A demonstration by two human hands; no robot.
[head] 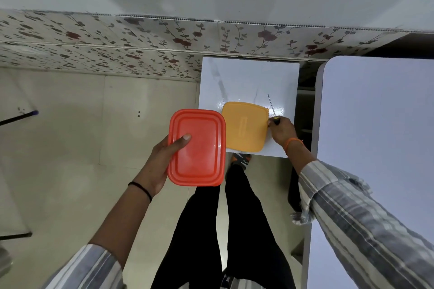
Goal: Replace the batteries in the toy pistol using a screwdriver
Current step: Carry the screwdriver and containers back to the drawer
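A: Entry, nearest first. Legs in black trousers at 6 o'clock, one shoe (242, 159) just under the table edge. Person standing.

B: Left hand?

A: Left hand (162, 162) at 9 o'clock of centre, grasping a red box (196, 148). Thumb pressed flat on the lid, fingers hidden beneath. Box held in the air over the floor, not on any surface.

B: Right hand?

A: Right hand (281, 130) at 2 o'clock of the red box, clenched round the handle of a screwdriver (272, 107). Shaft points away toward 11 o'clock, low over the small white table (246, 77); cannot tell if the tip touches it.

B: Anything on that table?

A: A yellow box (244, 128), lid on, at the near edge. Right hand is just beside its right edge, thumb at or touching the rim.

B: The pistol?

A: Not visible. Batteries neither. Both boxes are opaque and lidded; judgement only: the toy or the cells may be inside one of them, unconfirmed.

B: Progress?

A: Judged very early. Tool in hand. No cover opened, no screw touched, no cell removed or fitted as far as shown. Everything left: produce the pistol, unscrew, swap, refasten.

B: Further off?

A: Larger pale table (380, 148) at 3 o'clock. Floral skirting (141, 42) and wall at 12 o'clock.
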